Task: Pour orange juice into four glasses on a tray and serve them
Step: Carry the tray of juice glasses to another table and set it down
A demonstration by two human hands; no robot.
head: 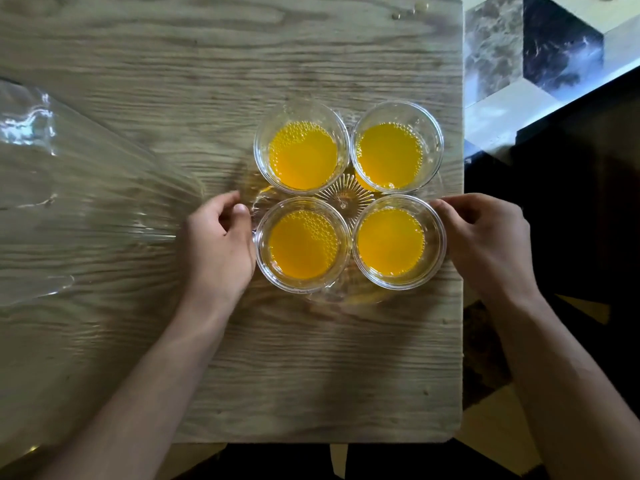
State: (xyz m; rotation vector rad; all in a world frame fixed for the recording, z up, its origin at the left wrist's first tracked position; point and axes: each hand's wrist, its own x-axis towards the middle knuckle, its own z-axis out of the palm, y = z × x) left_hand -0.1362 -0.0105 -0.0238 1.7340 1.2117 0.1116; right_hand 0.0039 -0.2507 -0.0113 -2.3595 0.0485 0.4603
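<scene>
Gripping clear glass tray [341, 199] at opposite edges: left hand [218, 244] curled at left rim, right hand [485, 237] pinching right rim. Tray sits near right edge of wooden bench [207, 81]. Risk, as judged: uneven lift tilts tray, glasses slide on smooth glass, juice slops; bench edge close. Four glasses [301, 150] packed two-by-two on tray, rims almost touching, each roughly half full of orange juice [389, 155], bubbles at surface. Pouring looks done.

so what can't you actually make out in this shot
- Tray, head view: clear glass, mostly covered by the four glasses; its rim barely shows.
- Left hand and right hand: whether they grip the tray edge is unclear.
- Clear object at left: cut off by the frame.
</scene>
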